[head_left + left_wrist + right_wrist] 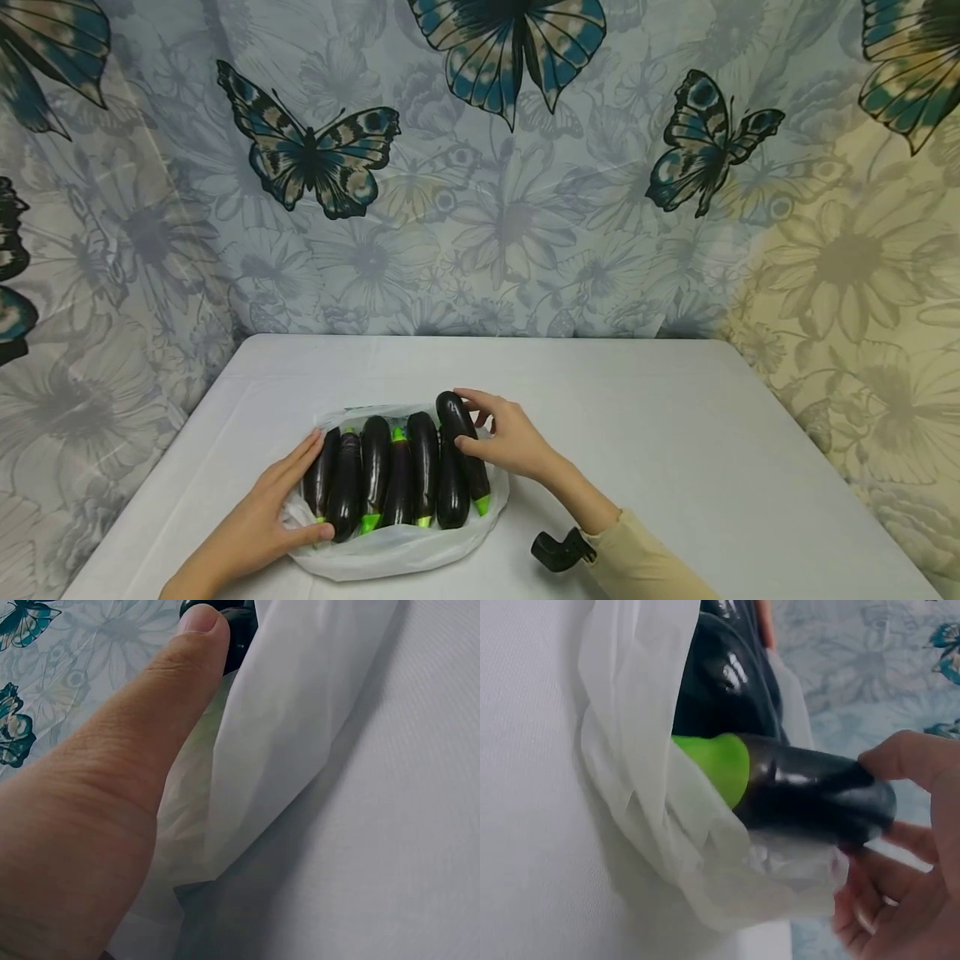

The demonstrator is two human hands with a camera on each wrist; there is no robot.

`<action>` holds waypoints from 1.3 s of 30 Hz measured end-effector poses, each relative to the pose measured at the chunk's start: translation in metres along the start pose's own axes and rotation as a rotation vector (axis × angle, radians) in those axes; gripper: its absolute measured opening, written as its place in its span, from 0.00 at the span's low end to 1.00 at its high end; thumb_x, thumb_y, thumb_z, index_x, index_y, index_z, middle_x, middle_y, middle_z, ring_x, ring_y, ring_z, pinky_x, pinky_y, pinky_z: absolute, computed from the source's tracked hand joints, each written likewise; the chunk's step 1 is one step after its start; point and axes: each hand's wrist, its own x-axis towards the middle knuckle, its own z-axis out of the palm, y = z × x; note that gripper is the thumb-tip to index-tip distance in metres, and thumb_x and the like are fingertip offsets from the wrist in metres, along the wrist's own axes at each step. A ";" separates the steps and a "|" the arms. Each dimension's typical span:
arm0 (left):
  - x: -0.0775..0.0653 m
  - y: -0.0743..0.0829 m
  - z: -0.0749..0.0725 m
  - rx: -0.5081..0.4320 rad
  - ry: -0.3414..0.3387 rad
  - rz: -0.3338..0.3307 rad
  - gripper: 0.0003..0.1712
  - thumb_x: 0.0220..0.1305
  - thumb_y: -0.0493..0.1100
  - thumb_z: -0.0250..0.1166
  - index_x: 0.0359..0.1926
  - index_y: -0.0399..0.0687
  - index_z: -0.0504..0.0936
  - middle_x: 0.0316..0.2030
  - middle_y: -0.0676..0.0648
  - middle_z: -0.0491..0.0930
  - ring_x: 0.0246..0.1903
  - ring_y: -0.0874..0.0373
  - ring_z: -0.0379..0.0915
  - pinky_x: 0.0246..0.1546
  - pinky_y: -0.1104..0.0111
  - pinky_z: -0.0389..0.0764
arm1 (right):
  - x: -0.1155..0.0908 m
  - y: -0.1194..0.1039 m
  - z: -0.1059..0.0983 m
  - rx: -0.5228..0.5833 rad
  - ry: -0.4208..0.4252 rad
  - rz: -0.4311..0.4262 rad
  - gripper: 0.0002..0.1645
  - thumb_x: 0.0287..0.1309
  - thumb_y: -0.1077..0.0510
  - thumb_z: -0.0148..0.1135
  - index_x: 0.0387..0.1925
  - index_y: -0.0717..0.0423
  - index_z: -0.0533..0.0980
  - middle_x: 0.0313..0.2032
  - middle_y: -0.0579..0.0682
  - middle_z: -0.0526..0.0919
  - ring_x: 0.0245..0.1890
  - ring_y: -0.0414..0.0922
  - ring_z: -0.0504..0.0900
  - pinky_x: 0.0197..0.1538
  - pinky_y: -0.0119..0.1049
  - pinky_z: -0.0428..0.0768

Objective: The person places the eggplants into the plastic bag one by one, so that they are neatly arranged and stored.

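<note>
Several glossy dark eggplants (397,483) with green stem ends lie side by side in a white plastic bag (390,562), its rim folded down around them. My right hand (517,437) holds the rightmost eggplant (455,418) by its far end, thumb on one side and fingers on the other. In the right wrist view, that eggplant's green cap (724,765) points into the bag. Along the row's left side rests my left hand (262,517), fingers extended by the bag's edge. Its thumb touches the near end of an eggplant, as the left wrist view also shows.
A white-covered table (637,408) lies under the bag. Behind and at both sides hangs floral fabric (510,233) printed with butterflies. A black curved piece (558,550) sits beside the right sleeve (645,558).
</note>
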 end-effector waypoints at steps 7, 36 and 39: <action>0.000 -0.001 0.002 -0.002 0.001 0.002 0.63 0.48 0.62 0.76 0.78 0.55 0.52 0.76 0.49 0.47 0.68 0.38 0.50 0.55 0.34 0.61 | 0.001 0.006 0.002 0.047 -0.008 0.124 0.39 0.56 0.54 0.68 0.68 0.61 0.68 0.52 0.57 0.81 0.43 0.51 0.80 0.40 0.43 0.80; 0.002 0.002 0.001 0.013 0.021 0.020 0.63 0.46 0.62 0.77 0.77 0.51 0.54 0.76 0.48 0.49 0.70 0.32 0.40 0.55 0.30 0.56 | 0.003 0.015 0.004 0.126 0.070 0.267 0.39 0.49 0.56 0.73 0.64 0.62 0.72 0.47 0.58 0.83 0.38 0.48 0.83 0.37 0.41 0.82; 0.002 0.001 0.001 0.023 0.039 0.034 0.63 0.45 0.61 0.78 0.77 0.51 0.55 0.76 0.47 0.50 0.70 0.32 0.38 0.55 0.29 0.54 | 0.003 0.016 0.005 0.123 0.080 0.267 0.39 0.49 0.56 0.74 0.63 0.61 0.73 0.47 0.58 0.83 0.38 0.47 0.83 0.37 0.41 0.82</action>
